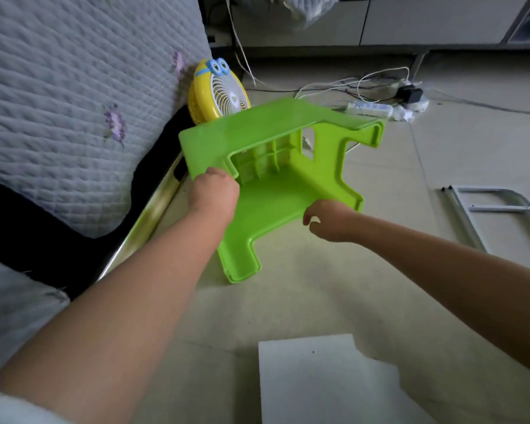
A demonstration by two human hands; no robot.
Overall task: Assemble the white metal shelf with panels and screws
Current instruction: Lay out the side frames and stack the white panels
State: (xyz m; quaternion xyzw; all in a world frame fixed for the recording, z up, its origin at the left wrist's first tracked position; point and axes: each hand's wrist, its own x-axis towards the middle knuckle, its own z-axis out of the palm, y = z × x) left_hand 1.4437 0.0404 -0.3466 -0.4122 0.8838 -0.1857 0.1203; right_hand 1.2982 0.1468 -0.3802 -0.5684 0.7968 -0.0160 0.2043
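Observation:
A bright green plastic stool (276, 179) is tipped on its side above the floor, its underside and legs facing me. My left hand (213, 191) grips the edge of its upper left side. My right hand (328, 220) sits at the stool's lower right edge with its fingers curled; whether it grips the rim cannot be told. A white metal shelf frame (496, 215) lies flat on the floor at the right. A white panel (322, 381) lies on the floor close to me at the bottom.
A bed with a grey quilted cover (68, 111) fills the left side. A yellow cartoon desk fan (218, 93) leans against it behind the stool. A power strip (369, 108) and several cables lie on the floor farther back. Low cabinets line the far wall.

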